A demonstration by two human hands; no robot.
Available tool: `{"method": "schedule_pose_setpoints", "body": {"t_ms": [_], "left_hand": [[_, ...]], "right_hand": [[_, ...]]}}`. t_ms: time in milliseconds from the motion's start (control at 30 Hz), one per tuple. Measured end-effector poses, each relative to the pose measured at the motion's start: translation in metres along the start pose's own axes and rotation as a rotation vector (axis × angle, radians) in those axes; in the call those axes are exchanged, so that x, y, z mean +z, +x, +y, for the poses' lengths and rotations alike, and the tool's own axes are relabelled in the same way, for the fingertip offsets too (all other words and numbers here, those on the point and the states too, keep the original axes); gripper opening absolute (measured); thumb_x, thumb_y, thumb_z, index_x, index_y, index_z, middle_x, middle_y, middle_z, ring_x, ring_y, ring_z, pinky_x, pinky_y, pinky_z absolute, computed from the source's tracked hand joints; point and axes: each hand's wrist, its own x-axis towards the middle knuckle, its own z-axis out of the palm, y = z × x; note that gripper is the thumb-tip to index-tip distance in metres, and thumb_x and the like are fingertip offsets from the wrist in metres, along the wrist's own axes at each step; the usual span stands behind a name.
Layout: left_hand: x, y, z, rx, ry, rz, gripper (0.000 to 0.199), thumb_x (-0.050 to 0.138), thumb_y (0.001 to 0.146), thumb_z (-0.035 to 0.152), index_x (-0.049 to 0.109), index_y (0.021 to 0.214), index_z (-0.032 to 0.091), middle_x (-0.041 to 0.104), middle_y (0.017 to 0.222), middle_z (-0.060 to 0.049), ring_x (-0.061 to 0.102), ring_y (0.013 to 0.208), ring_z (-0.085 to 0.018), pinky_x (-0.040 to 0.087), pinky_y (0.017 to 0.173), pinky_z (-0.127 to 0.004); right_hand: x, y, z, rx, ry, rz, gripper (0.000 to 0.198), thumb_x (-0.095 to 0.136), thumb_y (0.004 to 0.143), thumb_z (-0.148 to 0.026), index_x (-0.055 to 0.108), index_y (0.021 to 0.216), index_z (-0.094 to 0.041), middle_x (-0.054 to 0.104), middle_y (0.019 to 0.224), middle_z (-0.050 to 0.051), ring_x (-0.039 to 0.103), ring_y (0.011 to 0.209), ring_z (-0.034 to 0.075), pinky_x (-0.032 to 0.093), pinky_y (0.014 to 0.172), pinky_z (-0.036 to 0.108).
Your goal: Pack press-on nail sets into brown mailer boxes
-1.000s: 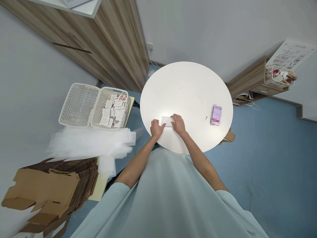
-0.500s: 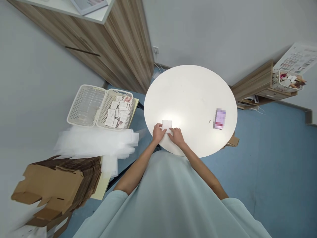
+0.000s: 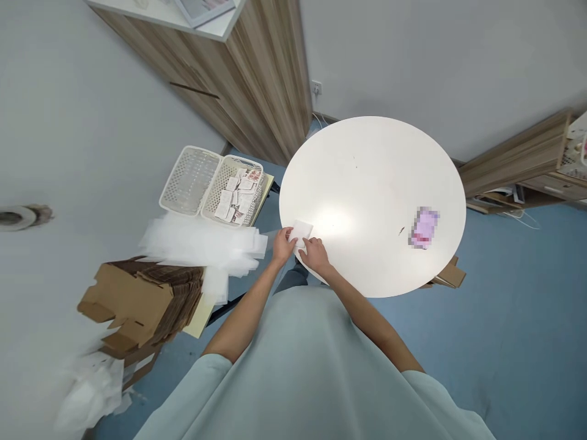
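A small white square packet (image 3: pixel 301 231) is at the near-left edge of the round white table (image 3: pixel 371 171). My left hand (image 3: pixel 283 247) grips its left side, fingers and thumb closed on it. From the right, my right hand (image 3: pixel 315 254) presses its fingers and thumb against the packet's near-right corner. The packet sits slightly turned, and its near edge is partly hidden by my fingers. Whether it is folded paper or a wrapped item I cannot tell.
A purple blurred item (image 3: pixel 424 228) lies at the table's right. On the left are an open white basket (image 3: pixel 210 205) of small printed packets, a pile of white translucent sheets (image 3: pixel 197 241) and stacked brown cardboard boxes (image 3: pixel 132 299). A wood-grain cabinet (image 3: pixel 270 79) stands behind.
My view has swung to the left. Both hands have drawn the packet left toward the table's edge, and it has turned from square-on to slightly tilted.
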Motion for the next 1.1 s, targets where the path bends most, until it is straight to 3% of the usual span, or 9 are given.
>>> {"method": "schedule_pose_setpoints", "body": {"t_ms": [200, 400, 600, 700, 800, 900, 1100], "left_hand": [[0.006, 0.000, 0.006, -0.028, 0.031, 0.037, 0.040, 0.068, 0.084, 0.013, 0.066, 0.124, 0.018, 0.068, 0.124, -0.013, 0.068, 0.109, -0.025, 0.054, 0.104, -0.042], [0.007, 0.005, 0.002, -0.034, 0.018, 0.025, 0.042, 0.070, 0.081, 0.011, 0.066, 0.122, 0.018, 0.066, 0.121, -0.013, 0.068, 0.108, -0.025, 0.053, 0.105, -0.041], [0.004, 0.007, -0.001, 0.039, -0.036, -0.031, 0.045, 0.069, 0.082, 0.014, 0.066, 0.126, 0.020, 0.066, 0.123, -0.013, 0.068, 0.107, -0.026, 0.053, 0.107, -0.045], [-0.010, -0.006, -0.005, 0.131, -0.086, -0.086, 0.050, 0.068, 0.083, 0.016, 0.065, 0.133, 0.018, 0.064, 0.132, -0.016, 0.068, 0.112, -0.029, 0.052, 0.109, -0.046], [-0.046, -0.033, -0.024, 0.270, -0.137, -0.127, 0.046, 0.066, 0.088, 0.020, 0.065, 0.135, 0.018, 0.065, 0.134, -0.015, 0.067, 0.118, -0.029, 0.053, 0.108, -0.044], [-0.101, -0.070, -0.062, 0.360, -0.196, -0.145, 0.037, 0.064, 0.094, 0.028, 0.068, 0.130, 0.023, 0.069, 0.129, -0.010, 0.068, 0.116, -0.027, 0.056, 0.102, -0.041], [-0.228, -0.146, -0.191, 0.256, -0.180, 0.097, 0.037, 0.059, 0.096, 0.034, 0.066, 0.132, 0.028, 0.068, 0.134, -0.007, 0.066, 0.123, -0.026, 0.055, 0.107, -0.040]], "right_hand": [[0.008, -0.008, -0.006, 0.019, 0.016, 0.017, 0.054, 0.053, 0.104, -0.028, 0.049, 0.155, -0.009, 0.061, 0.132, 0.023, 0.050, 0.126, 0.036, 0.044, 0.107, 0.046], [0.027, -0.021, -0.013, 0.140, 0.098, -0.026, 0.074, 0.058, 0.102, -0.034, 0.032, 0.165, -0.007, 0.062, 0.134, 0.024, 0.053, 0.127, 0.037, 0.044, 0.110, 0.047], [0.045, -0.049, -0.023, 0.172, 0.128, 0.105, 0.067, 0.057, 0.102, -0.036, 0.038, 0.162, -0.013, 0.067, 0.125, 0.019, 0.059, 0.122, 0.033, 0.049, 0.104, 0.043], [0.054, -0.060, -0.038, 0.155, 0.126, 0.201, 0.063, 0.058, 0.101, -0.034, 0.045, 0.158, -0.014, 0.069, 0.121, 0.017, 0.062, 0.118, 0.032, 0.049, 0.106, 0.044], [0.064, -0.068, -0.063, 0.125, 0.123, 0.256, 0.060, 0.059, 0.100, -0.034, 0.049, 0.155, -0.014, 0.070, 0.121, 0.015, 0.064, 0.115, 0.031, 0.052, 0.104, 0.044], [0.078, -0.078, -0.095, 0.071, 0.157, 0.264, 0.058, 0.058, 0.100, -0.039, 0.052, 0.153, -0.016, 0.071, 0.121, 0.015, 0.065, 0.112, 0.031, 0.056, 0.097, 0.045], [0.115, -0.095, -0.170, -0.027, 0.200, 0.197, 0.054, 0.057, 0.101, -0.047, 0.057, 0.149, -0.021, 0.072, 0.124, 0.014, 0.065, 0.114, 0.030, 0.060, 0.086, 0.043]]}}
